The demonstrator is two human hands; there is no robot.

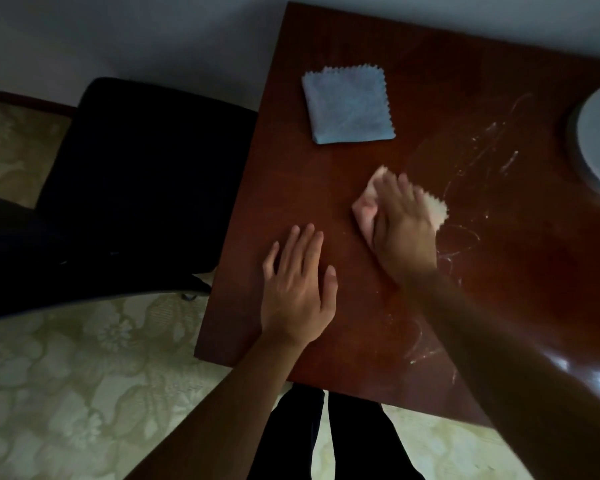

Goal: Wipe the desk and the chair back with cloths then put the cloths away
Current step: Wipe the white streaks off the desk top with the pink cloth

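Right hand (400, 223) presses pink cloth (367, 206) (crumpled).

Our left hand (297, 289) lay flat, palm down, fingers straight and slightly spread, thumb out to right, near left edge of desk (361, 36). Left forearm bare, reaching in from below. Our right hand (400, 225) sat further in toward desk middle, fingers curled over pink cloth (366, 206), pressing down. Right forearm bare, crossing near edge from lower right. Hands apart, not touching.

Right hand (400, 225) on pink cloth (366, 206)
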